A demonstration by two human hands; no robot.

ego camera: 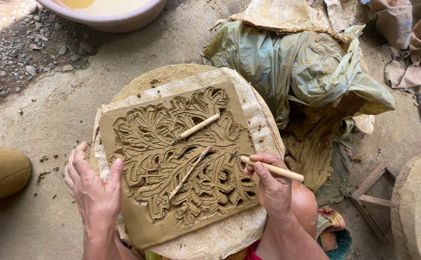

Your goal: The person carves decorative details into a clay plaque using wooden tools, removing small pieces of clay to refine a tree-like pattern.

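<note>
A rectangular slab of wet brown clay (138,226) carved with a leafy floral relief lies on a round cloth-covered board (263,120). My left hand (92,185) rests at the slab's left edge, fingers apart, thumb on the clay. My right hand (270,185) grips a wooden-handled carving tool (275,170) whose tip touches the carving at the slab's right side. Two more tools lie on the relief: a thick wooden-handled one (197,127) near the top and a thin clay-smeared stick (188,174) in the middle.
A green plastic sheet over a lump of clay (297,72) sits at the right of the board. A pale basin (109,12) stands at the top, gravel (13,53) at top left, a wooden stump (417,207) at right, and a tan shoe (1,171) at left.
</note>
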